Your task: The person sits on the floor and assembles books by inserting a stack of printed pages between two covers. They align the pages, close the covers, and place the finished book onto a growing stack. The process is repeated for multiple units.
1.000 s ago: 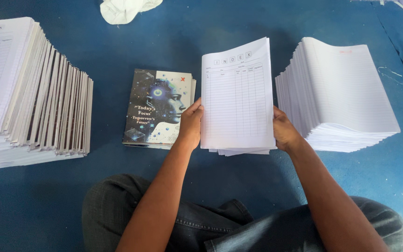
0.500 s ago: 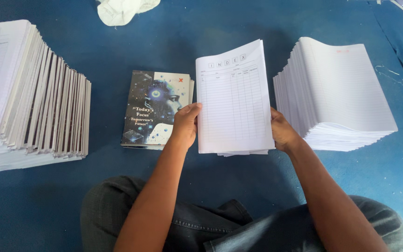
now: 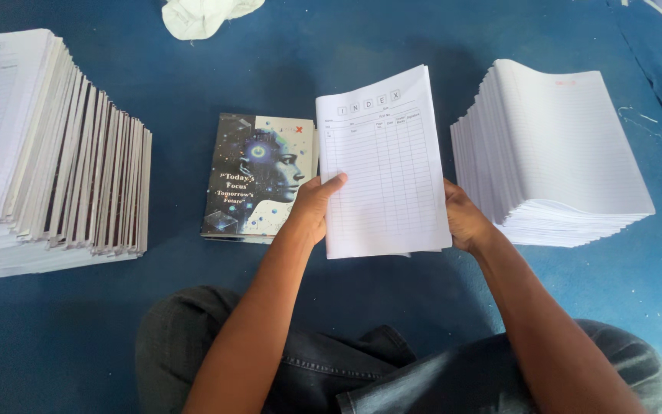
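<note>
This is looking like a small bookbinding or notebook-making workshop, with work going on at floor level. A blue floor covering is carrying tall stacks of ruled pages, a leaning row of unbound page sets and a pile of printed notebook covers, with a white cloth lying nearby.

A blue floor covering, faintly creased and scuffed at the right, fills the whole view under even, soft light, with a crumpled white cloth at the far edge and what may be pale strips at the far corners.
</note>
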The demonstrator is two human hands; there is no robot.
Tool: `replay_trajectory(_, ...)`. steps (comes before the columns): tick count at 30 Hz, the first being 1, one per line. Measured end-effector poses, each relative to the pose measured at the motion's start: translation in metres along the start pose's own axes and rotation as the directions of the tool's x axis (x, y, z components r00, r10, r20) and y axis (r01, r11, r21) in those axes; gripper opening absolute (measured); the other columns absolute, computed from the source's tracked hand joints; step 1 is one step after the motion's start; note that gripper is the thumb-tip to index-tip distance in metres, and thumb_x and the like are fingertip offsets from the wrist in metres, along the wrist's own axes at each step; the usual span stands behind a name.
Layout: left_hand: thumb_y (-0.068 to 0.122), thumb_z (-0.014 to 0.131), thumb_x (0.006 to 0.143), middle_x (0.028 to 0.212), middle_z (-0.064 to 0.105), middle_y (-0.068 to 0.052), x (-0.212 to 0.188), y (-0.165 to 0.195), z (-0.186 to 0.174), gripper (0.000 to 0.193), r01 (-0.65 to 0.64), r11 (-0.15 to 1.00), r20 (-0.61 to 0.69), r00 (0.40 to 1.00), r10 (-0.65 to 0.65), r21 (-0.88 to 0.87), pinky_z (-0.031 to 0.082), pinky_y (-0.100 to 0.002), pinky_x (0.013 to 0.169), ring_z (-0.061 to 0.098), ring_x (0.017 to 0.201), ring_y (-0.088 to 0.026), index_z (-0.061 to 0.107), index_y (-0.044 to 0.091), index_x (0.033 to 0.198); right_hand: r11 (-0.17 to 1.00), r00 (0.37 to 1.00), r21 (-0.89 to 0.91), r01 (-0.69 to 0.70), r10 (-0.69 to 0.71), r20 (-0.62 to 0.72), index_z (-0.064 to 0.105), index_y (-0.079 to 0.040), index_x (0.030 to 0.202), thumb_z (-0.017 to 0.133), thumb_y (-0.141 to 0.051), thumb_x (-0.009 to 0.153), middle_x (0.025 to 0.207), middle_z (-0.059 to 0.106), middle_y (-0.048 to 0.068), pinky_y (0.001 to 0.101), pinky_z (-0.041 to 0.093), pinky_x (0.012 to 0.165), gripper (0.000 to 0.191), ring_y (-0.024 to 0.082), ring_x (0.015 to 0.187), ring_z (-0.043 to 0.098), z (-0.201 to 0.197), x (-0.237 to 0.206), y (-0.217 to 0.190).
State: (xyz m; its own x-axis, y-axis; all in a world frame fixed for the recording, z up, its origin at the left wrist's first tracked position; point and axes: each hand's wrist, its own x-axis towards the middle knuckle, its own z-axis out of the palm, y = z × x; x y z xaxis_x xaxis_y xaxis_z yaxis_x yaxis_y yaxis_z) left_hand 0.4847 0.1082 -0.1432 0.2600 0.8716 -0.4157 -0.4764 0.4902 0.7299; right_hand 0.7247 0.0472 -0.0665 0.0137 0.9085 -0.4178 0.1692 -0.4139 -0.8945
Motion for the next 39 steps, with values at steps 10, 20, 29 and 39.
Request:
replay_trajectory(10,0.022,0.075,0.085,0.126,0.066,-0.032,-0.002,0.004,0.003,0.057,-0.016,1.000,0.042,0.999,0.017,-0.020,0.052,-0.050,0.105,0.064,0.123,-0.039,0.058,-0.011,0.128,0.999,1.000,-0.046,-0.014,0.014,0.002,0.043,-0.008,0.151,0.062,-0.034,0.091,0.132,0.065,0.022,0.0386,0.059,0.092,0.068,0.027,0.117,0.067,-0.002,0.001,-0.001)
replay_trajectory(20,0.031,0.082,0.078,0.120,0.070,-0.026,-0.018,0.022,0.017,0.063,-0.075,0.996,0.145,0.986,0.080,-0.039,0.051,-0.044,0.105,0.065,0.120,-0.034,0.063,-0.007,0.125,0.980,0.971,0.109,0.166,-0.182,0.153,0.044,0.005,0.150,0.053,-0.052,0.093,0.133,0.063,0.033,0.0414,0.058,0.084,0.081,0.034,0.114,0.065,-0.005,0.018,0.020)
replay_trajectory(29,0.034,0.082,0.079,0.118,0.072,-0.024,-0.023,0.024,0.020,0.061,-0.079,0.997,0.233,0.969,0.081,-0.018,0.050,-0.041,0.103,0.066,0.119,-0.031,0.066,-0.005,0.123,0.913,0.995,0.406,-0.045,0.003,0.103,0.023,-0.001,0.159,0.018,-0.095,0.074,0.159,0.034,0.023,0.0504,0.037,0.112,0.127,0.034,0.145,0.037,-0.005,0.007,0.009)
replay_trajectory(39,0.025,0.077,0.083,0.113,0.074,-0.026,-0.012,0.010,0.010,0.044,-0.087,0.988,0.103,0.992,0.073,0.132,0.056,-0.044,0.095,0.072,0.108,-0.033,0.069,-0.006,0.114,0.924,0.988,0.355,-0.139,0.152,-0.008,0.045,0.011,0.144,0.088,-0.037,0.058,0.140,0.057,0.033,0.0560,0.039,0.111,0.108,0.043,0.135,0.052,-0.005,0.011,0.007)
